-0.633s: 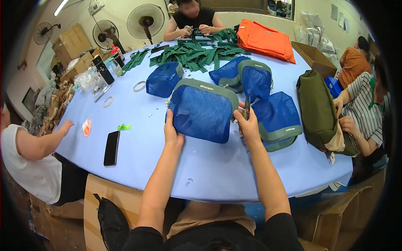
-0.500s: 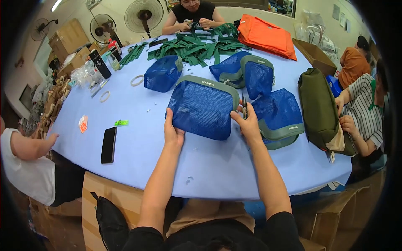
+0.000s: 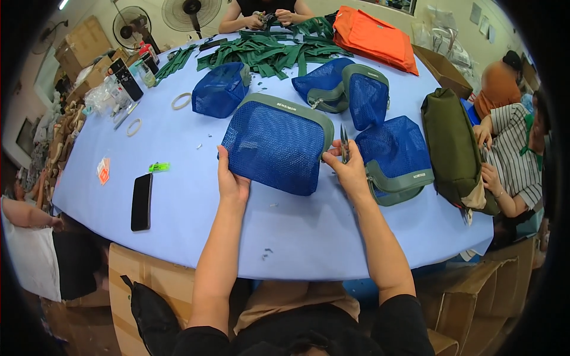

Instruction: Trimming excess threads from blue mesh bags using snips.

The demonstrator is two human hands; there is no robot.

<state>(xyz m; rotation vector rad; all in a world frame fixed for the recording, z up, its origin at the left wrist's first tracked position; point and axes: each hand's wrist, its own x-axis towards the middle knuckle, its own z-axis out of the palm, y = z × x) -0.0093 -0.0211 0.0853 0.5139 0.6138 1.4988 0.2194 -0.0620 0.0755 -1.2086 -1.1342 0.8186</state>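
A blue mesh pouch (image 3: 274,148) with a grey-green trimmed top is held up over the table in front of me. My left hand (image 3: 233,181) grips its lower left side, the thumb on the mesh and the other fingers hidden behind it. With thumb and fingers, my right hand (image 3: 347,169) pinches the pouch's right edge. The same hand also holds small metal thread snips (image 3: 344,142), their blades pointing up. Just right of that hand lies another blue mesh pouch (image 3: 395,148). Beyond are further blue mesh pouches (image 3: 219,92) (image 3: 368,98).
Green strips (image 3: 267,53) are heaped at the far side, by a co-worker's hands (image 3: 270,19). Folded orange fabric (image 3: 377,38) lies beside them. An olive bag (image 3: 451,148) stands at right, near a co-worker in stripes. A phone (image 3: 141,202) and tape rings (image 3: 134,127) lie left.
The view has shifted, so the table's things sit slightly higher and further left. I still hold the pouch and snips. The person at far left has moved back from the table edge.
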